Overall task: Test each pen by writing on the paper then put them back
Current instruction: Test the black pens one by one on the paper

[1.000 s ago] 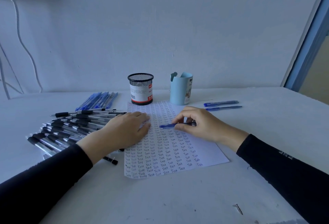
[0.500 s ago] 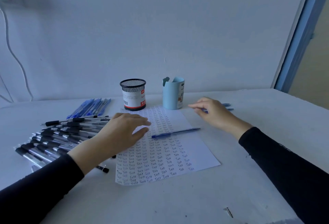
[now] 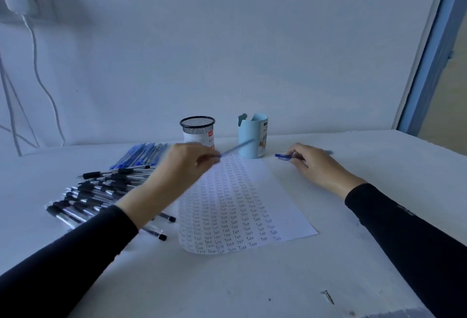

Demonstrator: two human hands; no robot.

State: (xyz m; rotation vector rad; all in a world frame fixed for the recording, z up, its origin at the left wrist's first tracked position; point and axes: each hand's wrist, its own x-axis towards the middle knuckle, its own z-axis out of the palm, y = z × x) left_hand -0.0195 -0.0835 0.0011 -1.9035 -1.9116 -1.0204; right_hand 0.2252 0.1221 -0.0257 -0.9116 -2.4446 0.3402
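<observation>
blue pen motion-blurred, far rows on paper illegible

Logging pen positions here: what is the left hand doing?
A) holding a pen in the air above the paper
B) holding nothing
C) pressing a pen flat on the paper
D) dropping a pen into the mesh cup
A: the left hand pinches a blurred blue pen slanting in the air above the paper; the right hand grips a second pen.

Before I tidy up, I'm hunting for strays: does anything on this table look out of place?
Yes: a small dark screw-like bit lies alone on the table, nearer than the paper and to its right. It matches nothing else here.
</observation>
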